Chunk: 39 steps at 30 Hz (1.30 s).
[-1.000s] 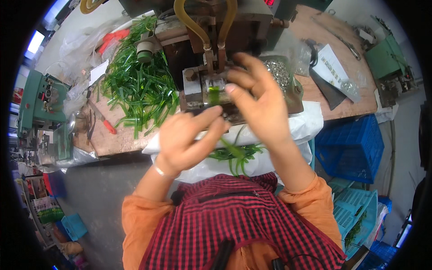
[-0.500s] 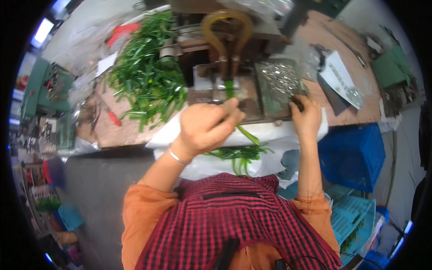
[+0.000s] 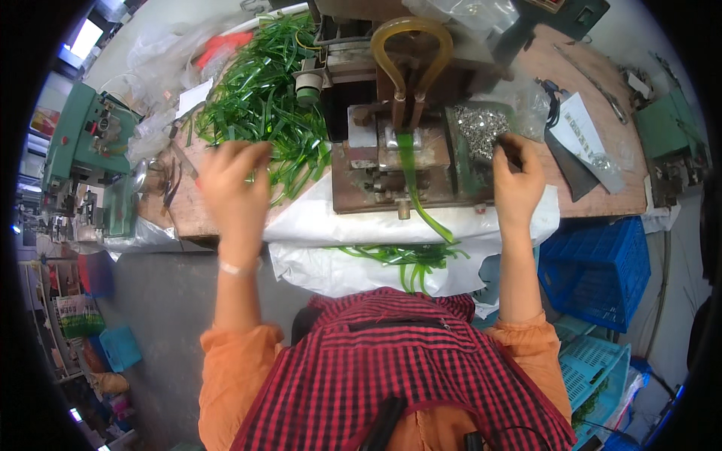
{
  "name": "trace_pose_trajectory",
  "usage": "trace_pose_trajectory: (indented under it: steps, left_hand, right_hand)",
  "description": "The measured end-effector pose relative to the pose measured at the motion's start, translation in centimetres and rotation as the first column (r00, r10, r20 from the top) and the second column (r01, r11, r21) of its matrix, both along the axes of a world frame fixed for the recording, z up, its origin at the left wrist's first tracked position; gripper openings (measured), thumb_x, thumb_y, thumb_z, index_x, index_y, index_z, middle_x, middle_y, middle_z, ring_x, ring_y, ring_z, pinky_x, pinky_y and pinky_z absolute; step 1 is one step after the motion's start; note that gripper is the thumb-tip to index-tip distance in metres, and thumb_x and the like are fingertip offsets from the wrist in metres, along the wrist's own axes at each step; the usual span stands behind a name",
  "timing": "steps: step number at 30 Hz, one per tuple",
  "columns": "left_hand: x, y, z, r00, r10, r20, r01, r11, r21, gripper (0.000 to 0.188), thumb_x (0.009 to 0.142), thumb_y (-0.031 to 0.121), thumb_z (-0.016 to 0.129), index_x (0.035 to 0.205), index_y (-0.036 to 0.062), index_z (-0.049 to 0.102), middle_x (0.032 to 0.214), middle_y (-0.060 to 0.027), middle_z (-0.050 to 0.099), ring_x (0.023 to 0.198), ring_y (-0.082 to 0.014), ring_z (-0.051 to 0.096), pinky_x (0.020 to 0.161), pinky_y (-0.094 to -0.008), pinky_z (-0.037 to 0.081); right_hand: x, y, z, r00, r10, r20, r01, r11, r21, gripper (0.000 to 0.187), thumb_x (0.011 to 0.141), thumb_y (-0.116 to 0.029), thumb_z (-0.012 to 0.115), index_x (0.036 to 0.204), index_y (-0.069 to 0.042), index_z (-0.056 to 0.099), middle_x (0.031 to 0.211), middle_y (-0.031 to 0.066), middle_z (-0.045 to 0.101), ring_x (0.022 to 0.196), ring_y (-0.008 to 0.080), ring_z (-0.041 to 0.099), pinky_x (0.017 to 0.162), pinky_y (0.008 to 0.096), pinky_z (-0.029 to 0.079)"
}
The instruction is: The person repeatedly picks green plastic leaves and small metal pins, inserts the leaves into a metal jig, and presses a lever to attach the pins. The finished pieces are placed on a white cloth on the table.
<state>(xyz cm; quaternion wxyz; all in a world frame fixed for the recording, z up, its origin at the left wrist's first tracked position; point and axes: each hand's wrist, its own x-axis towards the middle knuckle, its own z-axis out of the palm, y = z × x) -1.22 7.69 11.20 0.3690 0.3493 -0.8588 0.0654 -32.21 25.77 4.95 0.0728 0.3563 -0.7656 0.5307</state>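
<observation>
My left hand (image 3: 237, 184) is raised at the front edge of the big heap of green plastic strips (image 3: 263, 98). Motion smears its fingers, so I cannot tell whether they hold anything. At the near edge of the tray of small shiny metal pieces (image 3: 481, 129), my right hand (image 3: 520, 180) has thumb and fingers curled together in a pinch; whatever is between them is too small to make out. A single green strip (image 3: 410, 177) runs from under the machine's metal head (image 3: 406, 113) down over its front edge, with no hand on it.
Several green strips (image 3: 406, 254) lie on white sheeting (image 3: 301, 263) in front of the bench. A curved amber tube (image 3: 412, 34) loops above the machine. Papers (image 3: 575, 128) and a metal rod (image 3: 590, 81) lie at right, over a blue crate (image 3: 602, 263).
My left hand has left the green strip at the machine and swung left to the heap. The strip now hangs free. My right hand stays by the metal pieces. The view has shifted slightly.
</observation>
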Motion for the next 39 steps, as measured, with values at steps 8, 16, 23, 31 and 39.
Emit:
trace_pose_trajectory:
  steps: [8, 16, 23, 31, 39]
  left_hand:
    - [-0.9, -2.8, -10.8, 0.984, 0.173, 0.049, -0.18, 0.932, 0.314, 0.009, 0.08, 0.011, 0.071, 0.087, 0.0057, 0.073, 0.091, -0.0116, 0.062, 0.082, -0.0308, 0.063, 0.072, -0.0413, 0.05]
    - [6.8, -2.2, -5.3, 0.931, 0.312, 0.19, -0.365, 0.828, 0.426, 0.007, 0.09, 0.008, 0.061, 0.095, 0.0036, 0.064, 0.092, -0.0178, 0.07, 0.082, -0.0358, 0.067, 0.068, -0.0426, 0.051]
    - [0.3, -3.6, -9.6, 0.991, 0.059, -0.118, -0.014, 0.935, 0.353, 0.011, 0.093, 0.008, 0.059, 0.101, 0.0025, 0.064, 0.093, -0.0189, 0.069, 0.083, -0.0392, 0.066, 0.071, -0.0429, 0.052]
    - [-2.5, -1.3, -9.2, 0.816, 0.081, -0.572, 0.244, 0.85, 0.468, 0.016, 0.09, 0.006, 0.07, 0.103, -0.0015, 0.066, 0.087, -0.009, 0.071, 0.078, -0.0138, 0.068, 0.068, -0.0266, 0.052]
    - [-5.3, 3.7, 0.7, 0.588, -0.401, -0.703, 0.514, 0.856, -0.059, 0.022, 0.082, -0.009, 0.072, 0.102, -0.0043, 0.064, 0.094, -0.0163, 0.071, 0.083, -0.0214, 0.069, 0.07, -0.0307, 0.06]
  right_hand:
    - [-0.7, 2.1, -3.2, 0.981, -0.089, -0.174, 0.112, 0.985, 0.129, 0.017, 0.084, -0.007, 0.068, 0.1, -0.004, 0.073, 0.098, 0.0122, 0.071, 0.094, 0.0273, 0.066, 0.085, 0.0349, 0.05]
    - [-2.6, 11.4, -4.6, 0.95, -0.305, -0.06, 0.309, 0.949, 0.06, 0.016, 0.088, -0.005, 0.068, 0.103, -0.003, 0.073, 0.099, 0.0095, 0.072, 0.09, 0.0194, 0.067, 0.084, 0.0313, 0.051]
    - [3.5, 0.2, 4.2, 0.934, 0.344, 0.092, -0.333, 0.935, -0.123, 0.018, 0.083, -0.001, 0.069, 0.101, 0.0, 0.072, 0.095, 0.0113, 0.071, 0.088, 0.0195, 0.067, 0.083, 0.0305, 0.051]
    - [7.3, -6.3, 4.8, 0.814, 0.424, 0.398, -0.292, 0.89, -0.349, 0.03, 0.082, 0.0, 0.071, 0.108, 0.004, 0.059, 0.092, 0.0089, 0.071, 0.086, 0.0117, 0.064, 0.078, 0.0258, 0.049]
    - [8.5, -6.7, 5.7, 0.599, 0.547, 0.585, -0.268, 0.825, -0.497, 0.038, 0.083, -0.003, 0.07, 0.117, 0.006, 0.055, 0.091, 0.0097, 0.072, 0.085, 0.0114, 0.063, 0.077, 0.0248, 0.048]
